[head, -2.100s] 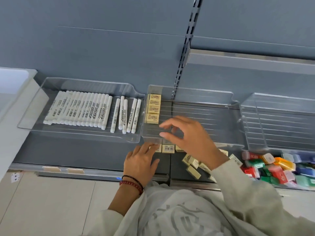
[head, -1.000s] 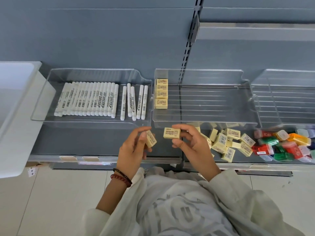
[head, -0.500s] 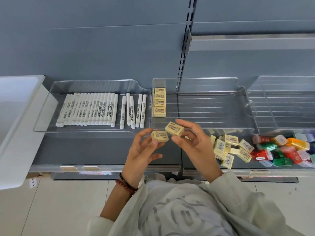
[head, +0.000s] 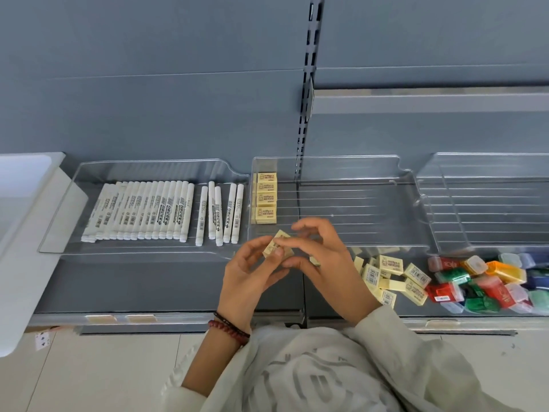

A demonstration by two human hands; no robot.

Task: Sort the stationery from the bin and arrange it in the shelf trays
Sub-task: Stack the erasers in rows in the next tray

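Both hands meet just in front of the middle tray [head: 356, 162]. The left hand [head: 249, 278] pinches an eraser [head: 270, 248] between thumb and fingers. The right hand [head: 323, 257] curls its fingers round a second eraser [head: 315, 261], of which only an edge shows, while its forefinger touches the first. Four erasers [head: 266, 197] stand in a column at the tray's left end. Markers [head: 142, 211] fill the left tray [head: 74, 185]. Loose erasers [head: 392, 278] and coloured cases [head: 490, 282] lie on the shelf [head: 133, 281] to the right
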